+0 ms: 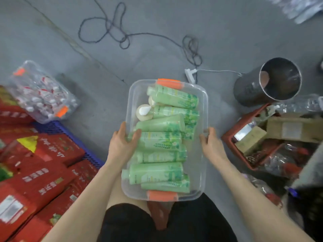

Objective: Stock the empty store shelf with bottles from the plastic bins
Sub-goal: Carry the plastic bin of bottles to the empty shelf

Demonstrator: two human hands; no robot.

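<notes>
A clear plastic bin with orange clip handles hangs in front of me above the grey floor. It is filled with several pale green bottles lying on their sides, plus a white-capped one near the far left. My left hand grips the bin's left rim, thumb inside over a bottle. My right hand grips the right rim. No shelf is in view.
A second clear bin of small red-and-white items sits tilted at the left on a blue crate. Red cartons fill the lower left. A metal bucket, a red basket of clutter and a tangled cable lie on the floor.
</notes>
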